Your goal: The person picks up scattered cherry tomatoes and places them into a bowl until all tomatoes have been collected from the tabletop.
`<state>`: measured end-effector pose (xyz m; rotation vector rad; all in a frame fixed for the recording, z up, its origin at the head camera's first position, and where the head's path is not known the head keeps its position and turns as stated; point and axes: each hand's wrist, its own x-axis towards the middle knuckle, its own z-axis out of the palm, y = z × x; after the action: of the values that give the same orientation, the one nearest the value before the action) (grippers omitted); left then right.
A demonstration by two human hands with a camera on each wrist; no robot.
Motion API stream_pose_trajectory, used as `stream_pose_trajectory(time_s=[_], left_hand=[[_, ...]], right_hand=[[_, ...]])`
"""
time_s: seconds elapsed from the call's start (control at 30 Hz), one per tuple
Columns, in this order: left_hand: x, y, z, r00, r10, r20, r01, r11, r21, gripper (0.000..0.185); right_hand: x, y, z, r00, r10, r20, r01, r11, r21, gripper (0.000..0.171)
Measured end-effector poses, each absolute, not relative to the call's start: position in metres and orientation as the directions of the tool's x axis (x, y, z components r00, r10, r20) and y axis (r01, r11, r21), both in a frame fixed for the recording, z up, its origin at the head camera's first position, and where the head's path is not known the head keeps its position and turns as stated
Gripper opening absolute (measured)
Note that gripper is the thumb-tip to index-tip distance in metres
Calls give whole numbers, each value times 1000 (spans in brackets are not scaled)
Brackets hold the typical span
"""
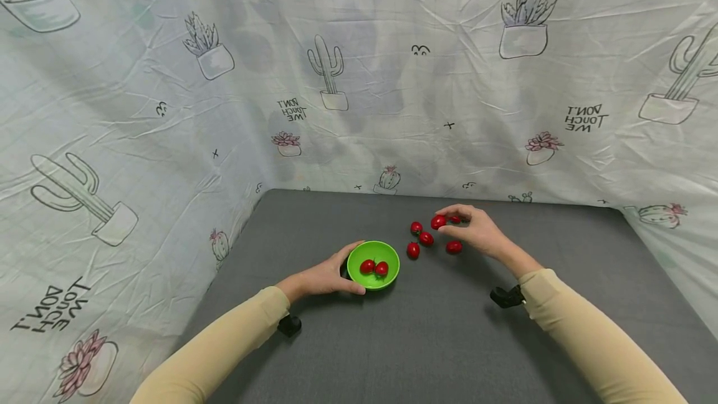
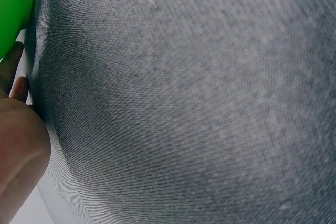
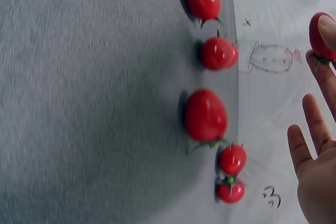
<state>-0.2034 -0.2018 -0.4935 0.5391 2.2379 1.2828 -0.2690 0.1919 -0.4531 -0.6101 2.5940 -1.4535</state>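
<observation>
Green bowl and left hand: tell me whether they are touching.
Touching. The head view shows the left hand cupped round the green bowl, thumb along its near rim and fingers against its left side, with no gap.

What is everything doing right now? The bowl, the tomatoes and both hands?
Green bowl: upright on the grey table, two tomatoes inside.
Left hand: grips the bowl's side.
Right hand: pinches one tomato, lifted off the table.
Loose tomatoes: lying on the table, between bowl and right hand.
</observation>
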Motion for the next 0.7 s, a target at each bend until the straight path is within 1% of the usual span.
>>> stream_pose_trajectory(time_s=[0.13,0.3,0.53,0.7], left_hand=[[-204,-202,-493,-796,559,-233,88,487,869,108],[-204,-203,-494,-796,558,-233,87,487,869,108],[-205,-204,-494,-792,566,-227,92,478,874,108],[-204,-204,-493,-793,566,-226,90,476,875,108]], right_hand=[[-267,183,-452,-896,-427,118,-319,436,-841,43],[-265,172,-451,-882,-457,113,-316,397,-862,42],[-261,159,-451,-880,-470,74,-288,403,-869,39],[-261,149,-453,-865,-495,81,-305,391,-869,37]])
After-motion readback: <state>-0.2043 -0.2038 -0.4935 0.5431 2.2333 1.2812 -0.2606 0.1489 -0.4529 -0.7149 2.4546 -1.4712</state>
